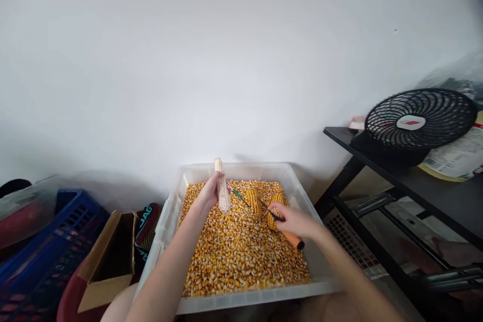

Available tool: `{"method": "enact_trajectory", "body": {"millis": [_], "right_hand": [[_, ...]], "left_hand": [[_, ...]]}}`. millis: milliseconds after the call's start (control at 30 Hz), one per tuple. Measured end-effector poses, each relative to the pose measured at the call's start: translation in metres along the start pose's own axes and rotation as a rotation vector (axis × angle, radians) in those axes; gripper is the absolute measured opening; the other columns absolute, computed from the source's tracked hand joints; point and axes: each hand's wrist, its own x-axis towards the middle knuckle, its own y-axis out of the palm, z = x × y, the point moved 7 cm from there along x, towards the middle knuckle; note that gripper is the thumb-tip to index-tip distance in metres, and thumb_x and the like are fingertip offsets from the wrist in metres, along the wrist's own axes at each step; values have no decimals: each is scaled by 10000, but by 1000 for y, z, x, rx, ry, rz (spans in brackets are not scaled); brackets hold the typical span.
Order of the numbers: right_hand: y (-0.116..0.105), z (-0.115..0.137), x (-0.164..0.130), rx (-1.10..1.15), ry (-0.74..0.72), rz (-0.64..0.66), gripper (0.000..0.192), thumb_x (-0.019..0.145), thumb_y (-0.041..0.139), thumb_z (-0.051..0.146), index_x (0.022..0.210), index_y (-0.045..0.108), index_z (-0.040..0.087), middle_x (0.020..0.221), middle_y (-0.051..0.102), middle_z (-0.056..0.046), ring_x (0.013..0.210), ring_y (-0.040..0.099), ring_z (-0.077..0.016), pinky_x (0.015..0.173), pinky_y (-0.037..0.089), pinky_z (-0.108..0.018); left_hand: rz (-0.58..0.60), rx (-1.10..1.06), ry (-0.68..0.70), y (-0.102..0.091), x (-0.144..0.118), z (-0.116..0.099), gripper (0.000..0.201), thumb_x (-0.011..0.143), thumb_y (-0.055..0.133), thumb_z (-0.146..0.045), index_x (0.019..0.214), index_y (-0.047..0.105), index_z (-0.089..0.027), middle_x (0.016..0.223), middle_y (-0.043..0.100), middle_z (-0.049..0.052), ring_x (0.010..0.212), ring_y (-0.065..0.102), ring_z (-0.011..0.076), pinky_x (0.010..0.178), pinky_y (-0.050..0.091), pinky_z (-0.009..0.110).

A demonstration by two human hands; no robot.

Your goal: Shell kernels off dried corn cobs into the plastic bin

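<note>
My left hand (212, 191) is closed around a stripped corn cob (224, 196), pale and bare of kernels, held upright at a slight tilt over the bin. Pinched in my right hand (287, 219) is a slim black tool (277, 217) with a thin dark shaft pointing left; its exact kind is unclear. Close by are two yellow corn ears (253, 201) with kernels on them, the right one partly covered by my right hand. A green-handled thin tool (238, 194) lies between the cob and the left ear. Below my right hand rests an orange handle (292, 239) with a black end.
Loose corn kernels (234, 256) fill much of the translucent plastic bin (222, 304). To its left stand an open cardboard box (109, 261) and a blue crate (45, 246). A black fan (418, 121) sits on a dark shelf (377, 161) at right. A white wall (226, 60) rises behind.
</note>
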Motion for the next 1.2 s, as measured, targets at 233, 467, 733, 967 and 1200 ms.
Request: {"method": "enact_trajectory", "body": {"millis": [233, 467, 733, 967, 1200], "right_hand": [[-69, -6, 22, 1010, -17, -132, 213, 741, 560, 278, 924, 623, 189, 803, 577, -35, 629, 510, -125, 514, 407, -233], [-67, -4, 46, 1912, -316, -52, 295, 754, 485, 264, 1011, 595, 169, 773, 566, -34, 636, 536, -106, 566, 523, -207], [-48, -14, 47, 1942, -62, -96, 284, 796, 541, 361, 949, 591, 127, 733, 615, -74, 626, 585, -134, 549, 536, -235], [-35, -11, 52, 1521, -22, -185, 268, 701, 656, 245, 965, 609, 242, 627, 546, 35, 508, 517, -89, 414, 389, -176], [-25, 22, 53, 1113, -206, -376, 259, 729, 602, 428, 874, 647, 218, 809, 624, -4, 640, 545, -141, 631, 441, -282]], "left_hand": [[83, 115, -361, 0, 1, 37, 344, 837, 505, -375, 1085, 496, -135, 780, 647, 105, 630, 652, 220, 563, 544, 366], [450, 224, -248, 44, -19, 40, 585, 809, 537, -282, 1353, 348, -180, 958, 661, 147, 680, 671, 202, 475, 495, 217], [584, -74, -224, 52, -16, 43, 687, 663, 457, -171, 1338, 361, -89, 1197, 586, 185, 1092, 571, 312, 759, 512, 320], [592, 44, -19, 67, -28, 34, 510, 682, 454, -175, 1171, 577, -99, 1139, 631, 146, 1108, 554, 324, 989, 339, 441], [453, 155, 179, 69, -32, 23, 539, 698, 509, -141, 1232, 562, -190, 1268, 558, 94, 1161, 517, 295, 1015, 318, 414]]}}
